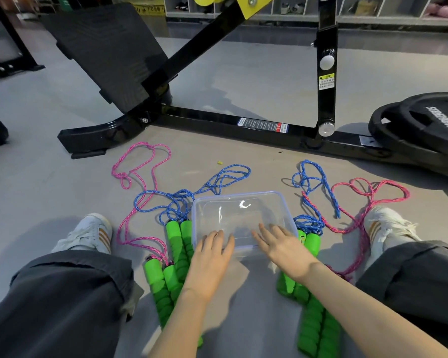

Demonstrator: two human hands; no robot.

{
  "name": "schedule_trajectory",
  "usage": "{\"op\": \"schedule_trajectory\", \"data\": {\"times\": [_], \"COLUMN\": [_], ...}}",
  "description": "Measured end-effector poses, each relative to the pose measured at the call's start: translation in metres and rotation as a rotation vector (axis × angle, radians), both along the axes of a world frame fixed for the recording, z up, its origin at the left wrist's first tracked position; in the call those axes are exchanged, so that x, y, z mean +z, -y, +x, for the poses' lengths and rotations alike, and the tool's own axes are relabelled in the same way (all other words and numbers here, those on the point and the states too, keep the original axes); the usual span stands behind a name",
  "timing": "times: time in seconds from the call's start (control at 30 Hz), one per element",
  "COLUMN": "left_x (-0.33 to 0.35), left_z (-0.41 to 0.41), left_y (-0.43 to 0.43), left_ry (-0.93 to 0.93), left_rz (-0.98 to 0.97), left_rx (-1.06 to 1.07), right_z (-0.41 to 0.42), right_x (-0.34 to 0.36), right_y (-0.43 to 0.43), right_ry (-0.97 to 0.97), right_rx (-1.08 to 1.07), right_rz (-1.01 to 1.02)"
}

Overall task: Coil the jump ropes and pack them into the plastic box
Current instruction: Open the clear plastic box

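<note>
A clear plastic box sits on the grey floor between my feet, with nothing inside. My left hand lies flat with straight fingers over its near left edge. My right hand lies flat over its near right edge. Left of the box lie a loose pink rope and a tangled blue rope, with their green foam handles side by side. Right of the box lie another blue rope and another pink rope, with green handles partly under my right forearm.
A black gym machine frame crosses the floor just beyond the ropes, with an angled footplate at left. Black weight plates lie at the right. My white shoes and dark trouser legs flank the box.
</note>
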State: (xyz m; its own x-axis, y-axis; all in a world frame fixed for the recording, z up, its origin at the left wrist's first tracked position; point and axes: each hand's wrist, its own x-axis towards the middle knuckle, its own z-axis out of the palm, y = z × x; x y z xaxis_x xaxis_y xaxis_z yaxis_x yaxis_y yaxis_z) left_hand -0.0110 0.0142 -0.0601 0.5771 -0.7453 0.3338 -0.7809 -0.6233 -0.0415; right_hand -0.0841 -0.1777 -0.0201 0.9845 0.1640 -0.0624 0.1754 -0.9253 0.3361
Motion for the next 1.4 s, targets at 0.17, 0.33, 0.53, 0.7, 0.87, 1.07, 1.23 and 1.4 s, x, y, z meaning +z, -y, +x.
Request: {"op": "schedule_trajectory", "data": {"times": [0.17, 0.33, 0.53, 0.7, 0.87, 1.07, 1.23, 1.4], "left_x": [-0.003, -0.001, -0.001, 0.000, 0.004, 0.005, 0.016, 0.029], "left_z": [0.001, 0.004, 0.006, 0.008, 0.009, 0.008, 0.005, 0.003], "left_y": [-0.001, -0.002, -0.001, -0.003, -0.001, 0.004, 0.005, -0.012], "left_ry": [-0.044, -0.062, -0.039, -0.022, 0.030, 0.011, -0.065, -0.217], "left_rz": [0.014, 0.073, 0.049, 0.017, -0.027, 0.044, 0.000, -0.075], "left_rx": [-0.042, -0.079, -0.080, -0.082, -0.115, -0.127, -0.111, 0.023], "right_z": [0.002, 0.008, 0.006, 0.003, 0.004, 0.003, 0.003, 0.005], "right_x": [-0.002, 0.000, 0.016, 0.011, 0.016, 0.014, 0.014, 0.020], "right_y": [-0.006, -0.013, -0.021, -0.013, -0.011, -0.012, -0.008, 0.001], "right_ry": [0.034, -0.036, -0.163, -0.207, -0.232, -0.218, -0.177, -0.168], "right_rx": [-0.032, -0.045, -0.045, -0.030, -0.045, -0.059, -0.076, -0.101], "right_rz": [-0.044, -0.129, -0.099, -0.018, 0.042, 0.107, 0.173, 0.270]}}
